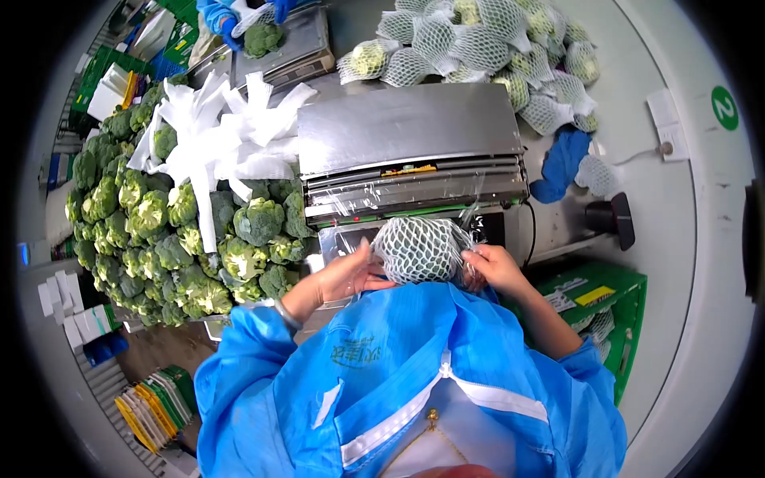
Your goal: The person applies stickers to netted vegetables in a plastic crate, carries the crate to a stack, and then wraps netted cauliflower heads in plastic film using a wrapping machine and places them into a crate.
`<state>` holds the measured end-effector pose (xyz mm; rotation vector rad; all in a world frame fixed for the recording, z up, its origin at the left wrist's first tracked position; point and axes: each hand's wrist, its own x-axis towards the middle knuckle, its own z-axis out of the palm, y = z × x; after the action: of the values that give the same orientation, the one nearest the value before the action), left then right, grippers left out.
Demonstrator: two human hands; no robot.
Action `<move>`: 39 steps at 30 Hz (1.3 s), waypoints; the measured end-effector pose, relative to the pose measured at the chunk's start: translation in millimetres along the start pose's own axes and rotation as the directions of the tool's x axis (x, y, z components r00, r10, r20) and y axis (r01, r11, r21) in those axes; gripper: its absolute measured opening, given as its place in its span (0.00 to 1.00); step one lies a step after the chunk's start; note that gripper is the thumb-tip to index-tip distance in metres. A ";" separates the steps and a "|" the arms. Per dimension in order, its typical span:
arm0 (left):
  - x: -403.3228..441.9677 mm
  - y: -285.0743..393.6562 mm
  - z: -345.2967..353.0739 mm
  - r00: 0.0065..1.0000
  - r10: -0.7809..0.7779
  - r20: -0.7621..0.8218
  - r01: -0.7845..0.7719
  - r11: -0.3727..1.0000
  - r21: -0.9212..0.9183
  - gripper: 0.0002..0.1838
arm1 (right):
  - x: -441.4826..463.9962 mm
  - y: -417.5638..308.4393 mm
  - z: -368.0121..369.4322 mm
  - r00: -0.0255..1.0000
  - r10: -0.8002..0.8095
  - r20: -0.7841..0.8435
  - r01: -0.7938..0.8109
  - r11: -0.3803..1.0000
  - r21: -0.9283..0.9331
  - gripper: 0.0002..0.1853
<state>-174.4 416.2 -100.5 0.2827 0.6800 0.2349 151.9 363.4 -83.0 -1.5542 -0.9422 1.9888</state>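
Observation:
A broccoli head in white foam netting (418,249) lies right in front of my chest, at the near edge of a metal wrapping machine (410,131). Clear film shows around it, mostly on its right side. My left hand (348,275) is at its left side, fingers apart, the fingertips beside the net. At the right side my right hand (488,267) has its fingers pinched on the clear film. Part of the film near my right fingers is hard to make out.
Loose broccoli (163,231) is piled at the left, with white foam nets (203,135) on top. Netted heads (478,48) lie at the back right, near a blue cloth (562,166). A green crate (629,319) stands at the right. Another person's gloved hands (231,32) are at the back.

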 end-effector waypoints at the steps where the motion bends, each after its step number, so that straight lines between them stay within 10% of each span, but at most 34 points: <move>1: -5.5 -11.9 4.5 0.989 0.014 -0.148 0.005 0.992 0.125 0.37 | -0.5 10.4 3.6 0.998 -0.030 -0.058 0.034 0.998 0.056 0.20; 7: 14.4 -73.4 -22.4 0.709 0.522 -0.475 -0.255 0.817 0.517 0.22 | 29.2 74.6 14.1 0.798 -0.236 -0.554 0.204 0.972 -0.120 0.25; 13: 38.8 -66.0 -67.5 0.517 0.691 -0.506 -0.255 0.688 0.679 0.22 | 56.8 99.8 15.4 0.564 -0.551 -0.616 -0.250 0.597 -0.762 0.19; 14: 52.0 -70.5 -87.0 0.482 0.745 -0.461 -0.142 0.586 0.797 0.20 | 66.5 99.1 20.1 0.541 -0.638 -0.548 -0.182 0.547 -0.817 0.17; 16: 64.2 -63.8 -80.9 0.411 0.908 0.078 0.414 -0.262 0.872 0.14 | 90.3 102.2 32.8 0.471 -0.790 -0.393 -0.050 0.421 -0.906 0.13; 18: 74.7 -66.0 -73.5 0.536 0.843 0.054 0.478 -0.355 0.803 0.06 | 112.9 108.5 54.7 0.415 -0.876 -0.246 0.022 0.280 -0.960 0.09; 20: 73.7 -60.5 -65.2 0.572 0.820 -0.023 0.407 -0.259 0.876 0.08 | 108.3 108.0 69.8 0.567 -0.739 -0.364 0.261 0.581 -0.771 0.05; 22: 74.1 -67.7 -68.8 0.514 0.856 0.049 -0.019 -0.046 0.999 0.13 | 84.7 94.9 90.8 0.732 -0.529 -0.429 0.481 0.847 -0.226 0.09; 26: 50.4 -89.9 -41.3 0.535 0.819 0.209 -0.465 0.079 0.882 0.11 | 9.4 58.6 123.8 0.870 -0.452 -0.198 0.486 0.855 0.180 0.16; 29: 19.1 -78.7 18.4 0.522 0.798 0.302 -0.437 -0.053 0.898 0.10 | -39.7 31.9 133.7 0.739 -0.671 -0.061 0.661 0.740 -0.129 0.20; 32: 32.4 -71.5 56.4 0.798 0.583 0.152 -0.522 0.543 0.658 0.16 | -54.0 28.0 141.4 0.728 -0.686 -0.017 0.671 0.717 -0.188 0.16; 34: 50.8 -83.3 80.4 0.890 0.385 0.244 -0.452 0.684 0.573 0.18 | -54.3 24.0 138.2 0.383 -0.923 -0.045 0.860 0.374 -0.346 0.13; 39: 57.7 -112.5 123.0 0.966 0.016 0.258 -0.165 0.806 0.568 0.14 | -133.2 39.8 122.7 0.308 -0.950 0.050 0.377 0.074 -0.923 0.10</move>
<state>-37.9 306.4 -80.1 0.9314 0.4797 0.0704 72.3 213.6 -8.2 -1.3674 -1.9947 0.0912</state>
